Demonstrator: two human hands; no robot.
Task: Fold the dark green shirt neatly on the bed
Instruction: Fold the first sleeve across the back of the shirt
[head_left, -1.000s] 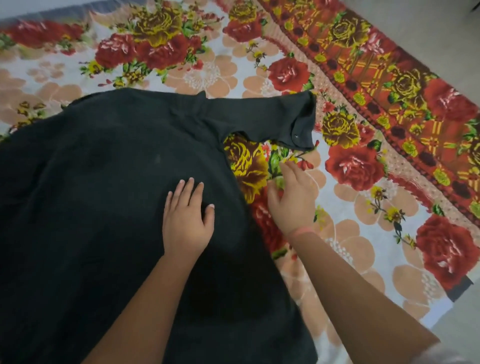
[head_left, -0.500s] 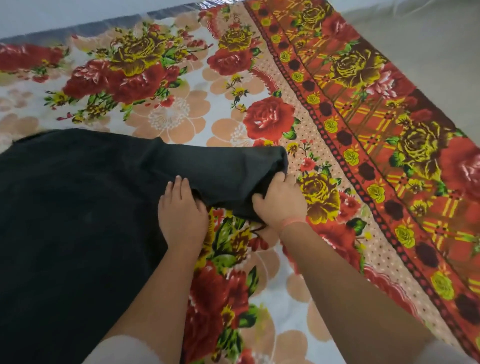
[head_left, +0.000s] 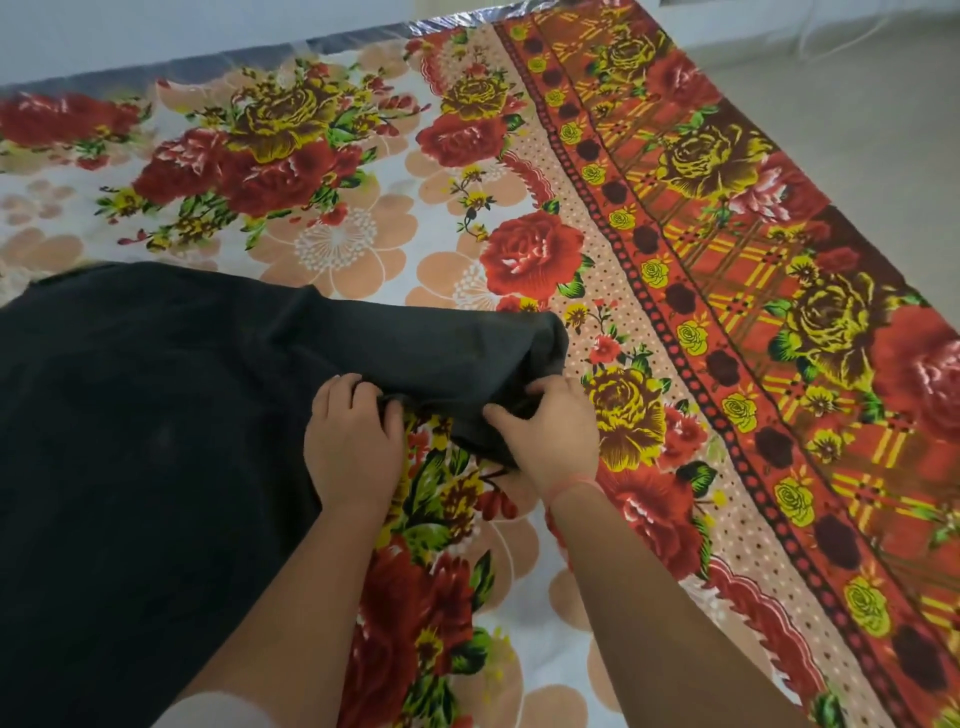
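Floral bedding in red, yellow and peach covers the bed (head_left: 363, 244), with a pale floor (head_left: 857, 104) beyond its right edge. The left hand (head_left: 353, 441) has its fingers curled into the dark green shirt (head_left: 156, 415) just where the sleeve (head_left: 441, 353) leaves the body, pinching a tuck of cloth at the underarm. The right hand (head_left: 545, 436) sits close beside it on the right. Its thumb is on top and its fingers are hooked under the sleeve's lower edge near the cuff. Both hands are closed on fabric and neither is free.

Just beyond the hands the sleeve runs left to right as a short raised band, and its cuff end curls over at the right hand. Outward from there the shirt's body spreads to the left and toward the person. It lies flat on the bed and passes out of view at the left and bottom edges. Its long axis appears to run toward and away from the person, across the sleeve's line.

The coming move likely turns on this: the sleeve sticks out to the right, while the body lies wholly left of both hands. Judging by the grips, the sleeve would be carried leftward over the body. The right hand, nearer the cuff, would travel, and the left hand at the underarm would mark the fold line. Folding looks to be at an early stage.
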